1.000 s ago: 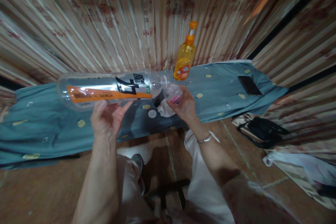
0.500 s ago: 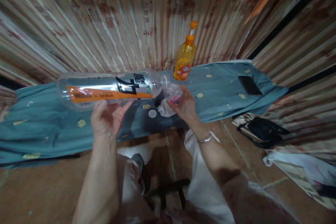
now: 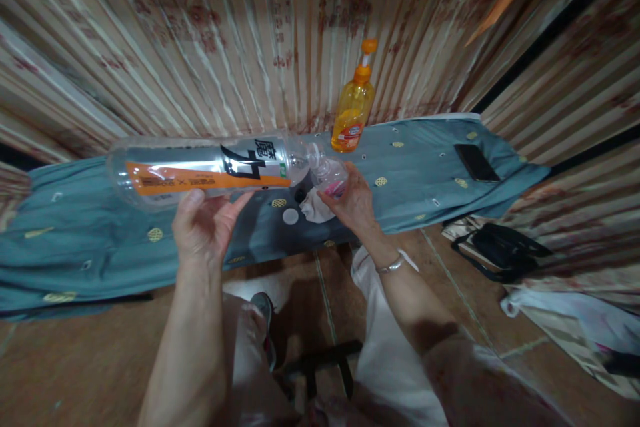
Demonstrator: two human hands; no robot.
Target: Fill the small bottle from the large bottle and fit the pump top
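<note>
Head view: we see the fingers of our left hand curled up from below around a large clear plastic bottle, which lies nearly level in the air above the surface. The bottle is long, smooth and round, with an orange band and black characters on its label, and its neck points right. Our right hand closes its fingers around a small clear bottle with a pink label, held just at the mouth of the large one; the two openings meet or nearly meet, and we cannot tell whether they touch. A thin metal bracelet circles the right wrist.

Just below the two hands, on the surface, lie one crumpled white cloth and one small round white cap, side by side. The surface is covered with a soft blue-grey fabric dotted with small yellow round motifs. Farther back, one orange pump bottle of translucent plastic stands upright against the striped, folded curtain. Well to the right, one flat black phone lies on the fabric. On the tiled floor to the right sits one black bag.
</note>
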